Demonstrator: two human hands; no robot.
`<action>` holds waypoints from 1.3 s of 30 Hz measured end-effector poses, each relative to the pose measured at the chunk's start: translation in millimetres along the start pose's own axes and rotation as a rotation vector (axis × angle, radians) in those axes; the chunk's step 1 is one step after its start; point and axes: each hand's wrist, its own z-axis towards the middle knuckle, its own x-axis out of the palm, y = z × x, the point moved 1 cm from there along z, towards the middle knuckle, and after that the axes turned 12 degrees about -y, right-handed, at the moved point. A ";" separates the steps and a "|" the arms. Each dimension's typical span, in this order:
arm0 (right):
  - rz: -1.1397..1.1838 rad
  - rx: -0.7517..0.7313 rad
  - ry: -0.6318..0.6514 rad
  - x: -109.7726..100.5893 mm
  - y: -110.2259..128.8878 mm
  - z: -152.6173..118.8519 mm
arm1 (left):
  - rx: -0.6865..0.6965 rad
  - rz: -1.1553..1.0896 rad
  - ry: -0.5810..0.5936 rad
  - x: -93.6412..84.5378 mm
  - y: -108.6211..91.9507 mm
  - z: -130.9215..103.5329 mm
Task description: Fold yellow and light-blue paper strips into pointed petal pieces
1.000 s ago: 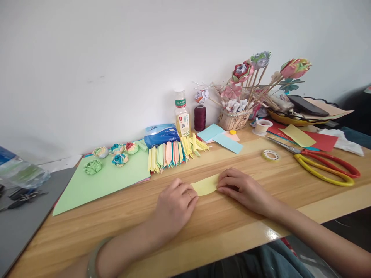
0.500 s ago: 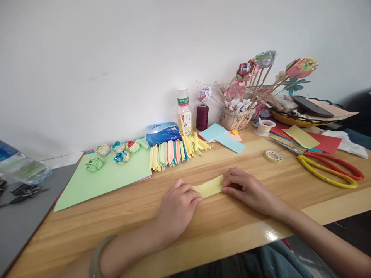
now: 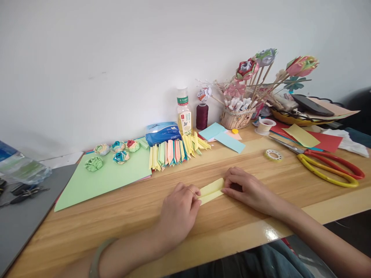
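A strip of yellow paper [image 3: 212, 190] lies low over the wooden table between my two hands, with a lengthwise crease showing along it. My left hand [image 3: 180, 204], a ring on one finger, pinches the strip's left end. At its right end, my right hand [image 3: 242, 188] grips the paper between thumb and fingers. Both ends of the strip are hidden under the fingers. Beyond my hands stands a row of folded paper pieces [image 3: 167, 154] in yellow, green, pink and blue.
Red-and-yellow-handled scissors [image 3: 330, 164] and a tape roll [image 3: 273, 155] lie to the right. Several paper flowers [image 3: 94, 164] rest on green sheets [image 3: 107, 185] at left. A drink bottle [image 3: 184, 116], a thread spool [image 3: 202, 116] and a basket [image 3: 236, 119] stand along the wall.
The yellow strip was flat and now shows a lengthwise fold with its near edge turned. My left hand has shifted slightly; my right hand stays about where it was.
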 end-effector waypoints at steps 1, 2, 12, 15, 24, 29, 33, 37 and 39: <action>-0.013 0.001 -0.003 0.1 -0.2 -0.1 | 0.024 -0.003 -0.005 0.0 0.1 0.2; -0.026 0.002 -0.007 0.3 -0.5 -0.1 | 0.060 -0.005 -0.009 0.1 0.2 0.2; -0.078 0.050 0.095 -3.4 0.5 6.4 | 0.243 0.028 -0.056 5.0 3.7 -4.4; -0.103 0.074 0.163 -6.0 2.0 10.7 | 0.264 0.036 -0.068 5.4 2.9 -5.4; 0.025 0.021 0.175 -8.3 -9.7 8.7 | 0.314 0.058 -0.151 7.0 5.2 -6.9; 0.028 -0.140 -0.021 -9.8 -8.1 -0.7 | 0.335 0.075 -0.216 4.3 5.7 -4.3; -0.232 -0.437 -0.249 -7.7 5.2 -5.0 | 0.422 0.118 -0.281 1.4 3.3 -1.5; -0.322 -0.525 -0.294 1.9 23.9 -10.9 | 0.540 0.213 -0.383 2.0 -0.7 -0.4; -0.277 -0.516 -0.256 6.2 31.5 -13.7 | 0.589 0.231 -0.441 3.2 -0.5 -0.5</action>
